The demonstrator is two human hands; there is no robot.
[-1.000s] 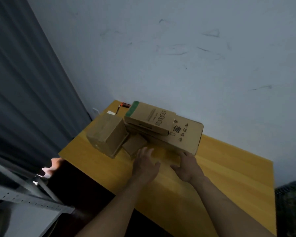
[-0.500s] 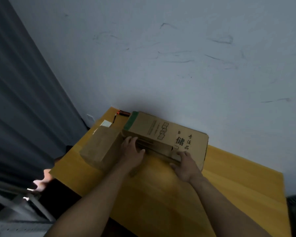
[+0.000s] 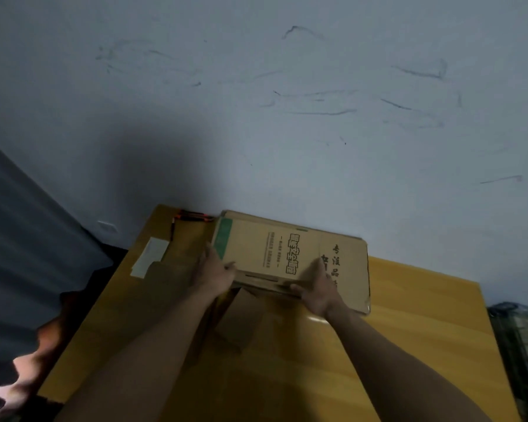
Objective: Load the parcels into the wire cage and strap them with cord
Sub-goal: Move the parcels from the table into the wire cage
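Parcels, all on the tabletop (image 3: 424, 330), none caged or corded as we judge: green-banded carton (image 3: 269, 248), atop a larger carton (image 3: 351, 269) at the far edge, gripped at its near corners by our left hand (image 3: 214, 274) and right hand (image 3: 319, 289).

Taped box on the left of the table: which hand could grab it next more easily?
Probably the left hand: it grips the printed flat box right beside the taped box; the right hand grips its other end.

Yellow table (image 3: 424, 330) against scuffed white wall (image 3: 287, 117), grey curtain (image 3: 28, 239) at left.
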